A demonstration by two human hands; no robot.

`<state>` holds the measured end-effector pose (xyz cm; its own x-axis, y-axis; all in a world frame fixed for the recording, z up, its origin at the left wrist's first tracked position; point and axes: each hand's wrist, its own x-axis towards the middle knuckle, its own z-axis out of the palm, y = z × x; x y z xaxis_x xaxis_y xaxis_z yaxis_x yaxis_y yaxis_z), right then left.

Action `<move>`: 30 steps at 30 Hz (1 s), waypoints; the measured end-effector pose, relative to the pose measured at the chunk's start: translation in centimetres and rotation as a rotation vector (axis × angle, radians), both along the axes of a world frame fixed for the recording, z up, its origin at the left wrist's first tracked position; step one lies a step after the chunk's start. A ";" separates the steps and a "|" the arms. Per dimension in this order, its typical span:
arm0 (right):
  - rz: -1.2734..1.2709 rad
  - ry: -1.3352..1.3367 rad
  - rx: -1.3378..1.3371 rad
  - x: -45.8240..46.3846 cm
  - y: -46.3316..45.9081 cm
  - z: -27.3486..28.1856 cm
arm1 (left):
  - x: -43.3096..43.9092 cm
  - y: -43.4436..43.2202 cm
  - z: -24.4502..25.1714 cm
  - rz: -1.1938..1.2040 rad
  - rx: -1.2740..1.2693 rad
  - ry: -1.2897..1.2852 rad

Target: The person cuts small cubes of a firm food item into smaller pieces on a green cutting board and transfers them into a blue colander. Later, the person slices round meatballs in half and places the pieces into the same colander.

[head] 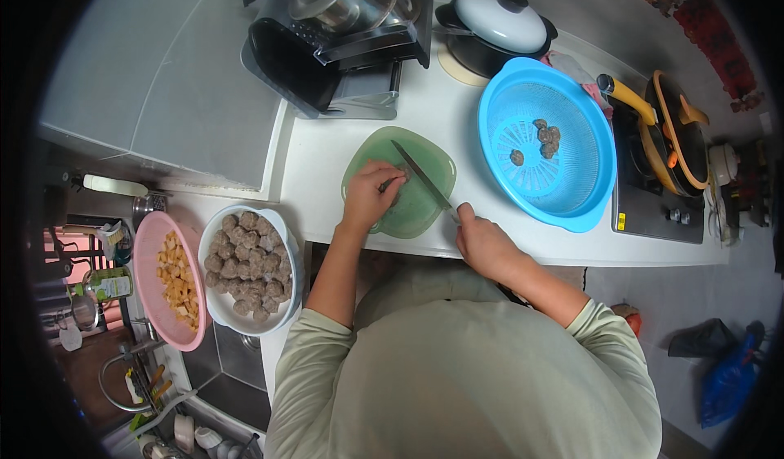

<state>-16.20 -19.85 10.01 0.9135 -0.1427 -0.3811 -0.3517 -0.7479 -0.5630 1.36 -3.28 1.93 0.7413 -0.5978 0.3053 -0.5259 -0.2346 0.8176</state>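
A green cutting board (422,214) lies on the white countertop in front of me. Over its left half, my left hand (372,191) pinches a brown meatball (404,174) at the fingertips, partly hidden by the fingers. My right hand (487,241) grips the handle of a kitchen knife (422,177), its blade slanting up and left across the board, just right of the meatball. Several similar meatballs (548,137) sit in a blue plastic colander (591,183) to the right. A white bowl (296,275) at the left holds many more meatballs (248,254).
A pink basin (147,275) with yellowish cubes stands beyond the white bowl, by the sink (229,361). At the back are a rack (367,85) with a steel pot (349,2) and a black pot (490,48) with white lid. A frying pan (661,146) rests on the stove (649,208).
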 end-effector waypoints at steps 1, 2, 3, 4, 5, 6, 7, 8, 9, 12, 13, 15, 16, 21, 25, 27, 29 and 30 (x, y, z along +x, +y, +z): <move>-0.005 -0.004 0.012 0.0 0.0 0.0 | -0.1 -0.1 0.0 0.007 -0.002 0.019; -0.007 -0.009 0.023 0.0 0.0 -0.2 | -0.2 -0.3 0.0 0.013 -0.004 0.037; -0.008 -0.015 0.035 -0.1 0.1 -0.4 | -0.1 -0.3 0.0 0.017 0.015 0.013; -0.009 -0.021 0.046 -0.1 0.2 -0.4 | -0.1 -0.4 0.0 0.020 0.034 -0.011; -0.012 -0.009 0.054 -0.1 0.2 -0.3 | -0.1 -0.5 -0.1 0.023 0.052 -0.035; -0.016 0.003 0.062 0.0 0.4 0.1 | 0.0 -0.6 -0.1 0.022 0.049 -0.045; -0.019 0.015 0.070 0.1 0.5 0.3 | 0.0 -0.7 -0.1 0.021 0.046 -0.055; -0.019 0.016 0.078 0.1 0.5 0.1 | 0.1 -0.8 -0.1 0.020 0.043 -0.066; -0.019 0.016 0.087 0.1 0.5 -0.3 | 0.1 -0.8 -0.2 0.017 0.045 -0.071; -0.029 0.025 0.095 0.2 0.6 0.0 | 0.2 -1.0 -0.3 0.012 0.056 -0.078; -0.034 0.029 0.096 0.3 0.7 0.2 | 0.3 -1.0 -0.2 0.011 0.064 -0.072; -0.040 0.027 0.122 0.3 0.8 0.0 | 0.3 -1.1 0.0 0.005 0.072 -0.062; -0.042 0.026 0.134 0.3 0.8 0.0 | 0.3 -1.1 0.2 0.000 0.072 -0.056; -0.042 0.046 0.159 0.7 0.8 0.0 | 0.5 -1.2 0.1 -0.009 0.080 -0.059; -0.030 0.067 0.205 1.2 0.7 -0.1 | 0.7 -1.3 -0.1 0.000 0.094 -0.058; -0.037 0.061 0.214 1.4 0.6 -0.5 | 0.8 -1.2 -0.1 0.008 0.101 -0.044; -0.041 0.053 0.211 1.7 0.6 -1.2 | 0.8 -1.2 -0.2 0.011 0.091 -0.038; -0.043 0.050 0.204 1.8 0.7 -1.6 | 0.9 -1.2 -0.3 0.017 0.083 -0.036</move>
